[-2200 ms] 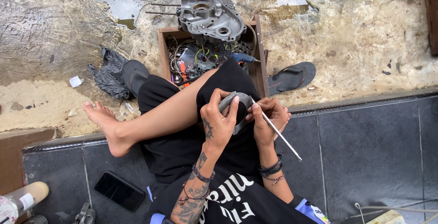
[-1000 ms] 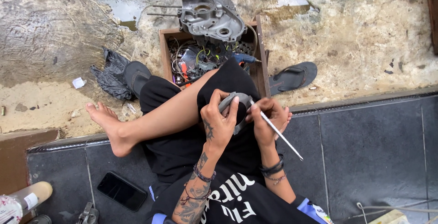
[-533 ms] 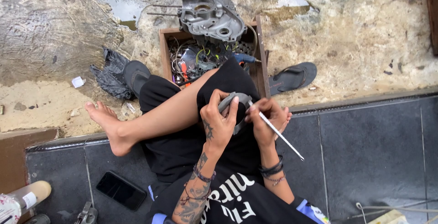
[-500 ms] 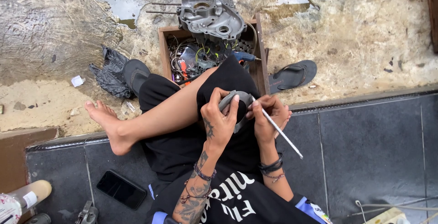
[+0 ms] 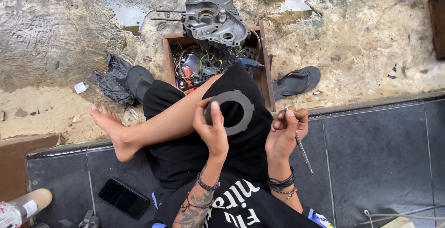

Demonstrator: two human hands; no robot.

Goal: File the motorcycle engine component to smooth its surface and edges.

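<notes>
Two hands busy: my left hand pinches the grey ring plate upright for inspection; my right hand grips a thin metal rod.

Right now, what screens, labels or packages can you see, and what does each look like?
Phone: flat on the dark tile at lower left, black rectangle, screen dark.
Bottle: bottom left corner, lying down, cream body with a white label.
Shirt print: bottom centre, white lettering on black cloth.
Paper scrap: left, small, white, on the ground.

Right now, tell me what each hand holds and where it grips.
Left hand: grey ring plate, by its left rim. Right hand: thin metal rod, near its upper end.
</notes>
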